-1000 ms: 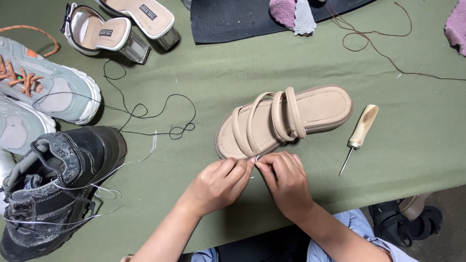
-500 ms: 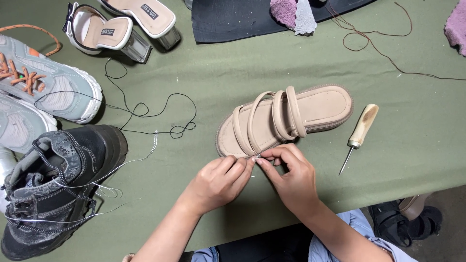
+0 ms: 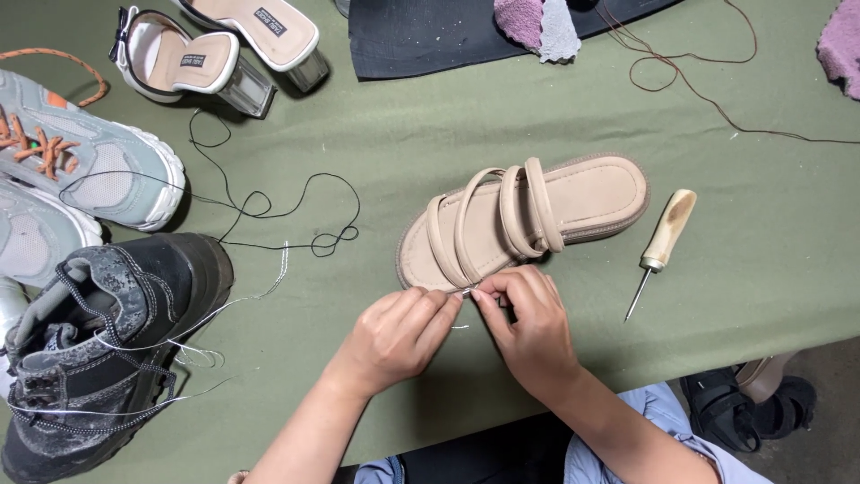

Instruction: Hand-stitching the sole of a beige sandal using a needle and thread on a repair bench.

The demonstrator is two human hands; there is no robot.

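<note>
A beige strappy flat sandal with a pale leather insole (image 3: 537, 215) lies on its sole on the olive-green cloth-covered table (image 3: 430, 134), toe end toward the person, and both hands meet at the near edge of its sole. The left hand (image 3: 399, 336) is closed, its fingertips pinching something thin and pale — it looks like a needle or a thread end — right at the sole's rim; the right hand (image 3: 528, 323) is curled shut too, its thumb and forefinger pinching at the same spot, the two hands almost touching. The straps sit in place and the sole looks whole, so the work in hand seems to be hand-stitching along the toe-side edge; how much of that seam is sewn I cannot tell, since the fingers hide it. A wooden-handled awl with a thin steel spike (image 3: 661, 251) lies untouched just beside the sandal's heel end. A loose black thread (image 3: 269, 211) loops over the cloth, and a worn black lace-up work boot (image 3: 107, 332) with white threads trailing from it waits at the left.
</note>
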